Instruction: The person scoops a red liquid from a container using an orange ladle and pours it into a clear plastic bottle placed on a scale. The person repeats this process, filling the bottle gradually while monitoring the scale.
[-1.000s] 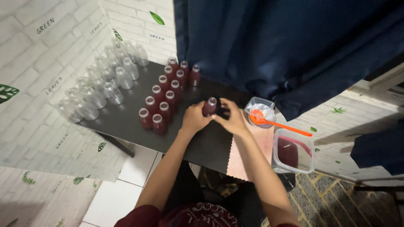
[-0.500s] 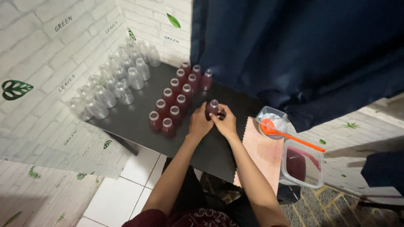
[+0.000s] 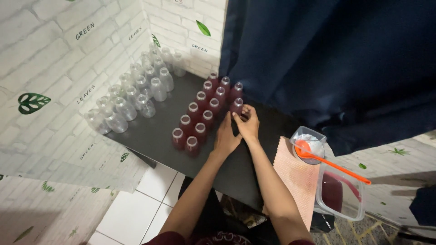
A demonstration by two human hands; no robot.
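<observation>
From my remote seat, the black table (image 3: pixel 154 131) carries two blocks — empty clear bottles (image 3: pixel 136 90) by the wall, red-filled bottles (image 3: pixel 202 115) in rows beside them. Both hands meet at the filled bottle (image 3: pixel 236 107) on the near row's end: right hand (image 3: pixel 249 123) pinching it, left hand (image 3: pixel 227 136) steadying alongside. The fingers hide its lower half — cap unclear.
</observation>
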